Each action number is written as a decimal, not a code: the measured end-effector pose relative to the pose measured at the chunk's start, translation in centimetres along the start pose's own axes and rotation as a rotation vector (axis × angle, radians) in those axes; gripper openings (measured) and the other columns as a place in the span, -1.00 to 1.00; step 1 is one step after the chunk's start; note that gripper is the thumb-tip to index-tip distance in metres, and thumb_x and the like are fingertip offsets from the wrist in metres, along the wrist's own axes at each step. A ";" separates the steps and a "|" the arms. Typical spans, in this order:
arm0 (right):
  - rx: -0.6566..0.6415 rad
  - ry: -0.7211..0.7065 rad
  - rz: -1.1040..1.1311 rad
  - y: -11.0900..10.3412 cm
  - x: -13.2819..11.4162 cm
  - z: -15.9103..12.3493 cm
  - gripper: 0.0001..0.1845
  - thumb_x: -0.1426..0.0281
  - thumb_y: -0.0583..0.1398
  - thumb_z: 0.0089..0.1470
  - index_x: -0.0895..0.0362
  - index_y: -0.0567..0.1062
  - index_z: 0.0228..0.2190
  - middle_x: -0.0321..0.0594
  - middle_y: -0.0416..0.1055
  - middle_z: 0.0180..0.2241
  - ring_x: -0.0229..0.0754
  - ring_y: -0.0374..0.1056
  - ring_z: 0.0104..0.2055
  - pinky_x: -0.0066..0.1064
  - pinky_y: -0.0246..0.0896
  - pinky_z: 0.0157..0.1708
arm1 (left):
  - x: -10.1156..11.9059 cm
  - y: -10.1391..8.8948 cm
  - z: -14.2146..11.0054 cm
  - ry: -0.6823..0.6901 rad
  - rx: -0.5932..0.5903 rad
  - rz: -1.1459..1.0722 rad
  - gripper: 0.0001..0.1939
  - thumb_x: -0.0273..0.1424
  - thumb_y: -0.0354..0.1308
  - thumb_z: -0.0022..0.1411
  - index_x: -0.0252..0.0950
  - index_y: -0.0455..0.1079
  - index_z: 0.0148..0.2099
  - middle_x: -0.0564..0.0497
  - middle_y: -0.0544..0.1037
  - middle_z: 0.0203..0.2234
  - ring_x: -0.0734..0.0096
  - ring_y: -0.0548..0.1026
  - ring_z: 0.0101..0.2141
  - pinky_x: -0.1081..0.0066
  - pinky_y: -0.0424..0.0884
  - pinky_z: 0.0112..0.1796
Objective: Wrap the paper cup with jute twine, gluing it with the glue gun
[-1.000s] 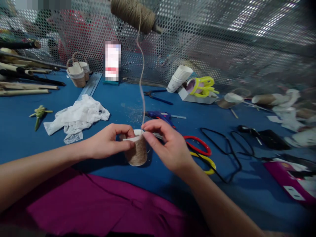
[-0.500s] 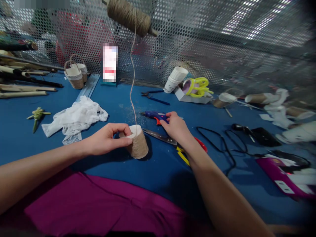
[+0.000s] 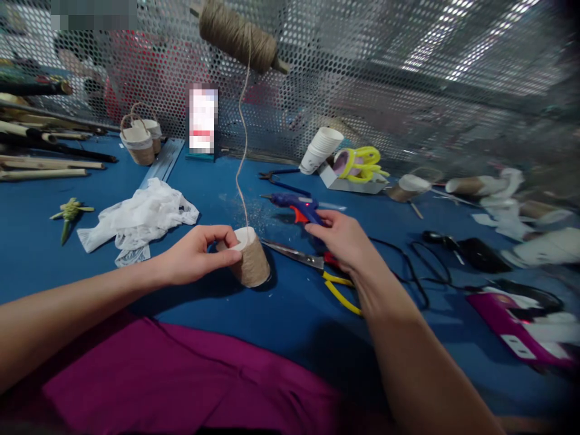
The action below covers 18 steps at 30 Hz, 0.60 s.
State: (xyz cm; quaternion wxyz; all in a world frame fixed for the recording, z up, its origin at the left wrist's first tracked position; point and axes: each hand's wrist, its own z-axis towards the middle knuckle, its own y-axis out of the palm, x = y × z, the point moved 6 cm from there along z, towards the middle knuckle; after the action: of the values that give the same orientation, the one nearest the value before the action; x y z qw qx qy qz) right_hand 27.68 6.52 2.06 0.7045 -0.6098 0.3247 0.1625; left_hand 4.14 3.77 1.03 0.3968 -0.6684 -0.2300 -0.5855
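My left hand (image 3: 211, 254) pinches the rim of a twine-wrapped paper cup (image 3: 252, 263), its fingertips partly inside the white mouth. The cup leans on its side toward that hand. From a spool of twine (image 3: 238, 35) above, a strand of twine (image 3: 241, 169) hangs down to the cup. My right hand (image 3: 339, 238) is closed around the handle of a blue glue gun (image 3: 294, 205), whose nozzle points left; the orange trigger shows below it. Under the right wrist lie scissors (image 3: 299, 255) with red and yellow handles.
Crumpled white lace (image 3: 145, 214) lies left of the cup. Behind are pliers (image 3: 285, 181), stacked paper cups (image 3: 322, 150), a phone (image 3: 202, 121) and small twine baskets (image 3: 139, 144). A black cord (image 3: 399, 254) trails right toward a purple power strip (image 3: 502, 329). Perforated metal stands at the back.
My right hand has drawn the glue gun a little to the right and raised it off the table, uncovering more of the yellow scissor handle. The left hand keeps its pinch on the cup.
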 end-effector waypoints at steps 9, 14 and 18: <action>-0.310 -0.080 0.506 -0.1 -3.4 -5.9 -0.76 0.23 0.24 -0.13 0.12 0.42 -0.42 -0.38 0.29 -0.67 -0.34 0.19 -0.68 -0.50 0.08 -0.72 | -0.8 -0.5 0.2 -0.039 0.067 -0.031 -0.81 -0.31 0.10 0.10 -0.35 0.28 -0.42 0.06 0.39 -0.52 0.48 0.33 -0.43 0.44 0.26 -0.34; -0.179 -0.366 0.119 -0.1 -3.0 -7.6 -0.84 0.22 0.17 -0.02 0.01 0.50 -0.45 -0.38 0.26 -0.77 -0.27 0.19 -0.74 -0.40 0.17 -0.70 | -1.2 -0.7 0.2 -0.090 0.104 -0.075 -0.82 -0.32 0.11 0.10 -0.35 0.29 -0.41 0.05 0.39 -0.51 0.47 0.35 -0.43 0.41 0.27 -0.33; -0.184 -0.604 -0.040 -0.2 -3.6 -8.3 -0.80 0.26 0.13 -0.04 -0.10 0.57 -0.42 -0.31 0.31 -0.77 -0.12 0.34 -0.62 -0.26 0.26 -0.57 | -1.1 -0.6 0.3 -0.081 0.119 -0.092 -0.81 -0.32 0.11 0.10 -0.36 0.28 -0.41 0.04 0.40 -0.51 0.48 0.35 -0.44 0.42 0.28 -0.34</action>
State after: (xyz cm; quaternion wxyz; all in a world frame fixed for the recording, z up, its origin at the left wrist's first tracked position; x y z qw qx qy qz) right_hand 22.96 -0.90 4.18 0.7139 -0.6014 0.0729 0.3511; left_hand 3.59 4.54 0.14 0.3987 -0.6557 -0.3107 -0.5609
